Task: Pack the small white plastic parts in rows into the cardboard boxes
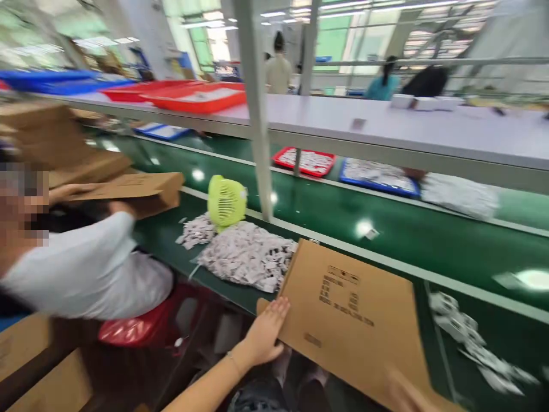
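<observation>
A flat brown cardboard box (347,320) with black print on top lies in front of me, partly over the near edge of the green bench. My left hand (266,329) grips its left edge, fingers near the corner and thumb lower down. Low at the box's right side is my right hand (405,392), smeared by motion, so its fingers cannot be made out. Just left of the box spreads a heap of small white pieces (249,254), with a yellow-green plastic basket (227,201) tipped behind it.
On the left a co-worker in a light sleeve (90,274) handles another cardboard box (141,191). White pieces (472,340) lie at right. A post (255,114) and a raised shelf (326,117) stand beyond the bench; red trays (201,97) rest on the shelf.
</observation>
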Motion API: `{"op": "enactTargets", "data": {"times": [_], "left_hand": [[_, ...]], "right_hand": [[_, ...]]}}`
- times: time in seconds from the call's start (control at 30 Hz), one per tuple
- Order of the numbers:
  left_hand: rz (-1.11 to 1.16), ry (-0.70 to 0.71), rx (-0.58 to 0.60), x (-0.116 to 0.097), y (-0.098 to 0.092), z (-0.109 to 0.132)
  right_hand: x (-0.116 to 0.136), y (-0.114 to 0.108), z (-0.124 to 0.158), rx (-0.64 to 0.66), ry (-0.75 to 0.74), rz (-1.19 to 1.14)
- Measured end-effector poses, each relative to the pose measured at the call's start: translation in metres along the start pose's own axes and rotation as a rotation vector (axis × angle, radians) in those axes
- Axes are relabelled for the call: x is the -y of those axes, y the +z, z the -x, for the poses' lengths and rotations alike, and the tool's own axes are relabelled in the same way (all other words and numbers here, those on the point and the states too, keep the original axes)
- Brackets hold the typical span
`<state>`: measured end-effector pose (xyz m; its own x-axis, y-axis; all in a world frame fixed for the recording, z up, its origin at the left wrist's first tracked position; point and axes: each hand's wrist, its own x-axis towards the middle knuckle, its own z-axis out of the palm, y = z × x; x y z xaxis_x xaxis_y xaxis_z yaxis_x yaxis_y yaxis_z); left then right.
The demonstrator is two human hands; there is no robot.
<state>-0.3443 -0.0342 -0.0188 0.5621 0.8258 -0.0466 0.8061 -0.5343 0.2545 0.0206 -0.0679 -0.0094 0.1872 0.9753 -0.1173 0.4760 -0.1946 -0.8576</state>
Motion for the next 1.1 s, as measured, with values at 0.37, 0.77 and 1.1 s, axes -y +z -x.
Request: {"op": "enactTargets", "data": {"times": [0.37, 0.77, 1.1], "left_hand": [[-0.065, -0.114, -0.321, 0.018, 0.022, -0.004], [0.336, -0.799, -0.364, 0.005, 0.052, -0.009], [0.313, -0.789, -0.515, -0.002, 0.064, -0.015]], "right_hand": [[-0.057, 0.008, 0.012, -0.341, -0.205, 0.580], [-0.089, 0.028, 0.043, -0.488, 0.097, 0.257], [-0.101, -0.122, -0.083, -0.234, -0.073, 0.178]]}}
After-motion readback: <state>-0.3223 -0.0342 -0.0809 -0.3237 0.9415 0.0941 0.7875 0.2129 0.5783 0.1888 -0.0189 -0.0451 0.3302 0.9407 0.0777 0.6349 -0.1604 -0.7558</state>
